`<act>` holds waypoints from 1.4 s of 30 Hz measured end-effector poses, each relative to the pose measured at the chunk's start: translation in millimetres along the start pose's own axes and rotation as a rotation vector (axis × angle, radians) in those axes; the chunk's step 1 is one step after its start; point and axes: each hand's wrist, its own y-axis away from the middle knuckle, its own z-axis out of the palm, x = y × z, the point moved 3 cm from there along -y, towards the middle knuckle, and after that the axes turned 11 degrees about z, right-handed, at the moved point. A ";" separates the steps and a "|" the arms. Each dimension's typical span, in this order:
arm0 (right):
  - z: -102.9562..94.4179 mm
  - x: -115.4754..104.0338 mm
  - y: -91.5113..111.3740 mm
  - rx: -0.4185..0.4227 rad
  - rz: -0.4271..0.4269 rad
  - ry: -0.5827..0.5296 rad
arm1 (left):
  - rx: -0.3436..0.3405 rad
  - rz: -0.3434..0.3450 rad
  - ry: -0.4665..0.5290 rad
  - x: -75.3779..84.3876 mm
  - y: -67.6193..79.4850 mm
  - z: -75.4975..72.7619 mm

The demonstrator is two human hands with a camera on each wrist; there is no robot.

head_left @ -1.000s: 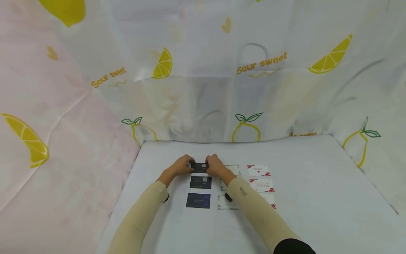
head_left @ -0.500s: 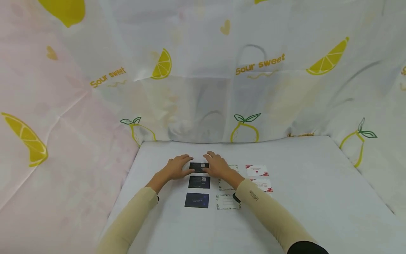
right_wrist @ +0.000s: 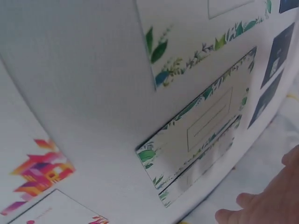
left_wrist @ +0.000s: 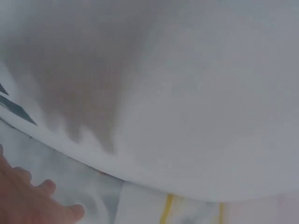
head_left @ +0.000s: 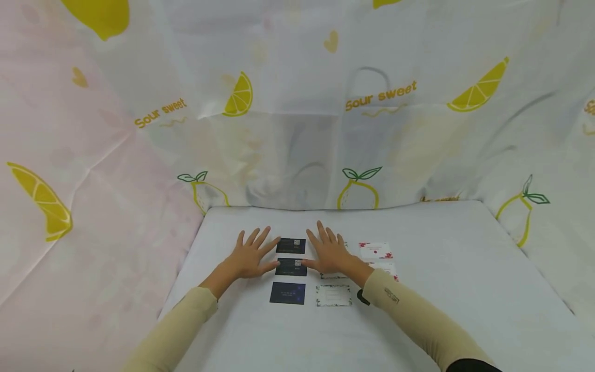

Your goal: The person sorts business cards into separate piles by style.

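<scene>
Three dark business cards lie in a column on the white table: a far card (head_left: 291,246), a middle card (head_left: 291,267) and a near card (head_left: 287,293). To the column's left my left hand (head_left: 246,257) has its fingers spread and holds nothing. My right hand (head_left: 331,254), fingers also spread, is over the leaf-bordered cards and hides part of them. Both thumbs reach toward the middle dark card; contact cannot be told. In the left wrist view the left hand (left_wrist: 35,200) casts a shadow on the cloth. The right wrist view shows a leaf-bordered card (right_wrist: 201,123) near the right hand (right_wrist: 273,203).
A nearer leaf-bordered card (head_left: 333,296) lies in the middle column. Farther right is a column with a red-flowered card (head_left: 375,250), partly covered by the right arm. A lemon-print curtain (head_left: 297,129) rises behind the table (head_left: 441,248).
Both hands have let go of the far dark card's ends. They have drawn apart and slightly nearer, their fingers spreading. That card has stayed in place.
</scene>
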 end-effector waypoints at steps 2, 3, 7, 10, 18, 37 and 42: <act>2.2 0.1 2.6 -0.004 -0.004 -0.006 | -0.006 0.022 -0.029 5.9 2.6 -0.3; 3.4 0.2 4.0 -0.001 -0.008 -0.009 | -0.007 0.031 -0.029 8.7 3.2 0.2; 11.0 -0.7 12.4 0.005 -0.019 -0.016 | -0.027 0.046 0.028 21.0 5.8 3.1; 19.4 -2.0 21.2 0.003 -0.028 -0.018 | -0.049 0.073 0.112 28.7 9.0 7.8; 17.0 -9.2 29.2 -0.025 -0.090 -0.052 | -0.063 0.100 0.184 28.4 9.1 11.2; 0.1 -19.7 14.6 -0.058 -0.156 -0.395 | 0.118 0.106 0.349 23.0 2.9 4.7; 0.4 -22.8 9.7 -0.080 -0.170 -0.439 | 0.151 0.084 0.369 17.7 -4.8 3.4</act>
